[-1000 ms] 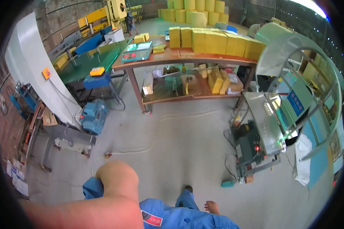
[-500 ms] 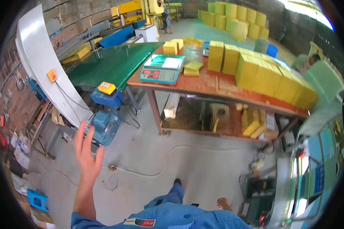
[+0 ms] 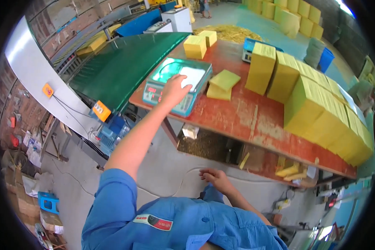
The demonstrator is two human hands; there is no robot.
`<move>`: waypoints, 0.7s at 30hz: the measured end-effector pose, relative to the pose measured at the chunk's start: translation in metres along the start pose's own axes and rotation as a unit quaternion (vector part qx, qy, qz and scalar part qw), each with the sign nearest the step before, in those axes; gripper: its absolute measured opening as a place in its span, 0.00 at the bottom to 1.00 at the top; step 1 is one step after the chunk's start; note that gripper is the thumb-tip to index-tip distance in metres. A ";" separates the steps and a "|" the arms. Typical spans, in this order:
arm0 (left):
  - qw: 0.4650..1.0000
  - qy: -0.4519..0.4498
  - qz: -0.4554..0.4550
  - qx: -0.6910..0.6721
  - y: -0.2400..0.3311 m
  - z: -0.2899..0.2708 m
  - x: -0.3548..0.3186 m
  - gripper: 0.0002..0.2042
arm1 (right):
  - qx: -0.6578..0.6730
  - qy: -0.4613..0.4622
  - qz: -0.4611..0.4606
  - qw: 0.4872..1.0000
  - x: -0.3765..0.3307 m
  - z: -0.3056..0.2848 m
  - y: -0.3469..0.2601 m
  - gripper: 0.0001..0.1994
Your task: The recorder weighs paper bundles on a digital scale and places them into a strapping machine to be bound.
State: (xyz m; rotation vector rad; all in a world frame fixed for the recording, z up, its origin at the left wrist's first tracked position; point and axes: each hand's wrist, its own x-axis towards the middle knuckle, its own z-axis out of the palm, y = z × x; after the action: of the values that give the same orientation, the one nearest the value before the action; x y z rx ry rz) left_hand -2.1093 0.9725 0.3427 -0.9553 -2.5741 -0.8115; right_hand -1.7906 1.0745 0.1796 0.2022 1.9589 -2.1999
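My left hand (image 3: pixel 176 90) reaches over the front of the digital scale (image 3: pixel 183 109), its thumb and fingers apart. Its fingertips are at the edge of a white sheet (image 3: pixel 193 77) lying on the scale's shiny plate; whether they touch it I cannot tell. The scale stands at the left end of a worn red table (image 3: pixel 241 118). Just right of it lie a few flat yellow pieces (image 3: pixel 225 80), one crossed over another. Low in front of the table hangs my right hand (image 3: pixel 216 178), holding nothing, its fingers loosely bent and apart.
Tall yellow stacks (image 3: pixel 308 108) line the table's right side, with two yellow blocks (image 3: pixel 196 46) at the back left. A second scale (image 3: pixel 249 49) stands behind. Left is a green conveyor belt (image 3: pixel 121 68) with a motor (image 3: pixel 110 135); a cable (image 3: pixel 166 195) crosses the floor.
My left hand has moved from beside the motor up and right, over the scale. The table now appears closer, and my right hand has come forward and up from my side.
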 end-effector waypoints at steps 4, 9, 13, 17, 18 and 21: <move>0.986 0.018 -0.123 0.111 -0.026 0.055 0.066 0.40 | -0.016 -0.026 -0.029 0.999 0.069 -0.052 -0.075 0.13; 0.967 -0.072 -0.185 0.161 -0.025 0.091 0.084 0.41 | 0.025 -0.076 -0.046 0.996 0.138 -0.110 -0.126 0.11; 0.972 -0.082 -0.143 0.168 -0.039 0.094 0.072 0.38 | 0.033 -0.112 -0.057 0.992 0.181 -0.130 -0.156 0.11; 0.987 -0.057 -0.138 0.055 -0.045 0.086 0.076 0.39 | 0.034 -0.113 -0.063 0.991 0.214 -0.146 -0.162 0.12; 0.988 -0.048 -0.146 -0.007 -0.046 0.083 0.077 0.40 | 0.055 -0.105 -0.064 0.991 0.220 -0.148 -0.164 0.12; 0.980 -0.030 -0.179 -0.087 -0.048 0.078 0.075 0.40 | 0.107 -0.075 -0.056 0.990 0.244 -0.145 -0.172 0.13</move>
State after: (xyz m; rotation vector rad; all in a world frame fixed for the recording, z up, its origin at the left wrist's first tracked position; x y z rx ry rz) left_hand -2.2022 1.0266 0.2930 -0.5697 -2.8085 -1.1326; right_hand -2.0707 1.2253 0.2741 -0.0438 1.6940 -2.4177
